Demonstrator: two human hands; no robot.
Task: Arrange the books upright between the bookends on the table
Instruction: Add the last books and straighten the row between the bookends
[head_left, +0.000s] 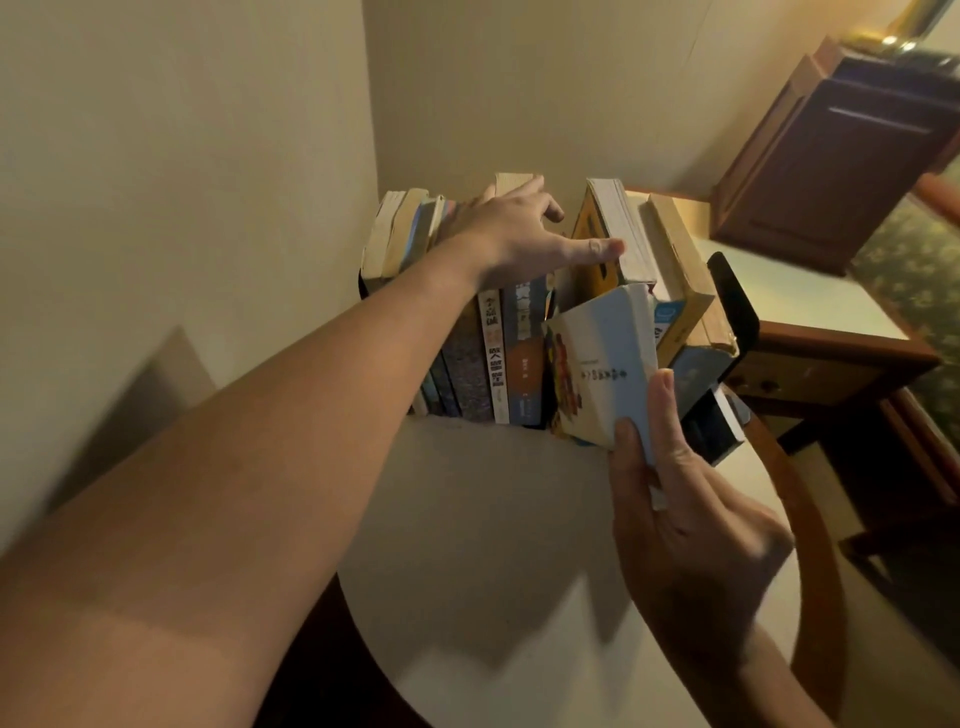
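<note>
A: White round table (467, 519), beige wall corner behind. The book being placed, what does it look like?
B: Cream paperback (602, 364). Colourful picture down the cover's left side, one line of dark print, pale page edges. It's tilted, just in front of the gap in the book row (488, 358).
A: Held how?
B: Right hand (691, 530) grips its lower corner, thumb on the cover, fingers on the far side.
A: Other hand?
B: Left hand (509, 239) lies spread over the row's tops, thumb against the yellow book (592, 234). It grips nothing.
A: And the row?
B: The left part is upright, spines out. The right part leans on the black bookend (737, 306).
A: Beyond?
B: Wooden desk (831, 358), with a dark wooden cabinet (841, 171) past it.
</note>
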